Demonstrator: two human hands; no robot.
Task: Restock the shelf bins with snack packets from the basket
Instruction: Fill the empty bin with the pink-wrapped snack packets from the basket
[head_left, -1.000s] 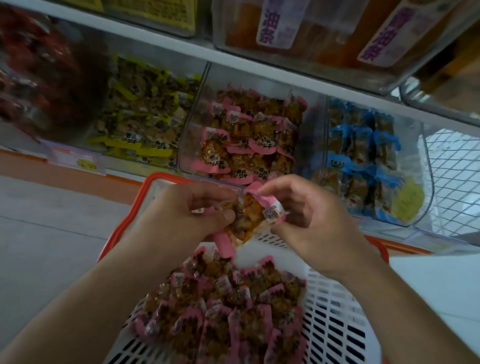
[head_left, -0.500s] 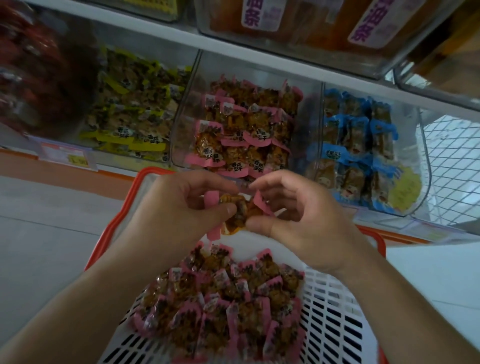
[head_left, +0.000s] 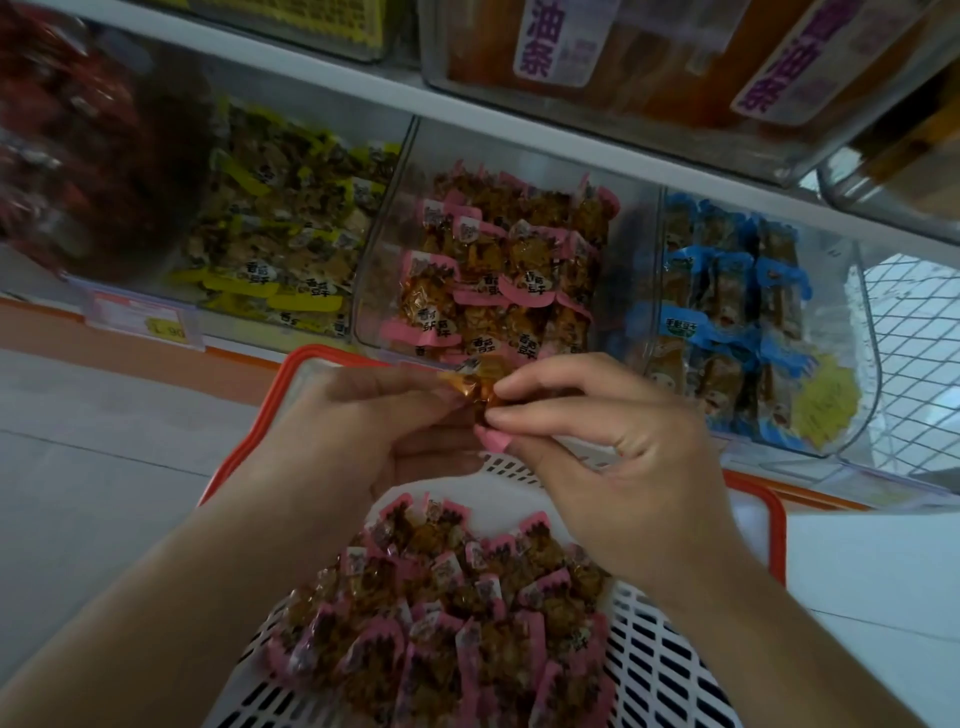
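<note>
Shelf (head_left: 322, 62) with clear bins; the pink-packet bin (head_left: 384, 260) sits centre. Below it, the basket (head_left: 670, 670) holds a heap of packets (head_left: 447, 613). Above the heap, left hand (head_left: 363, 421) and right hand (head_left: 613, 457) pinch one packet (head_left: 480, 382) between their fingertips.

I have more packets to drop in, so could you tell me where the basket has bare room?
The basket shows bare slotted floor right of the pink packet pile, and a strip between the pile and both hands. The near left is crowded.
</note>
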